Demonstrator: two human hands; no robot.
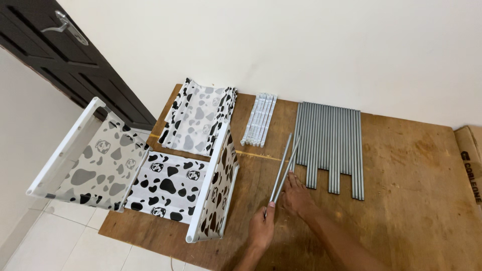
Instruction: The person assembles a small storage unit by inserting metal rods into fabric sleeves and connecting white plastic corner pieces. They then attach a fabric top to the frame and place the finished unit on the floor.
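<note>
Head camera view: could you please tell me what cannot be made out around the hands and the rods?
- Left hand: its grip on the two loose rods is hidden by its own back.
- Right hand: palm side faces down on the board; contact unclear.
- Both forearms: cut off by the bottom edge.
- Cardboard box: cut off by the right edge.
- Rod bundle: too tightly packed to count.

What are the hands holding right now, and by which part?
The left hand pinches two thin grey metal rods at their near ends. The right hand lies flat on the wooden board, holding nothing.
</note>
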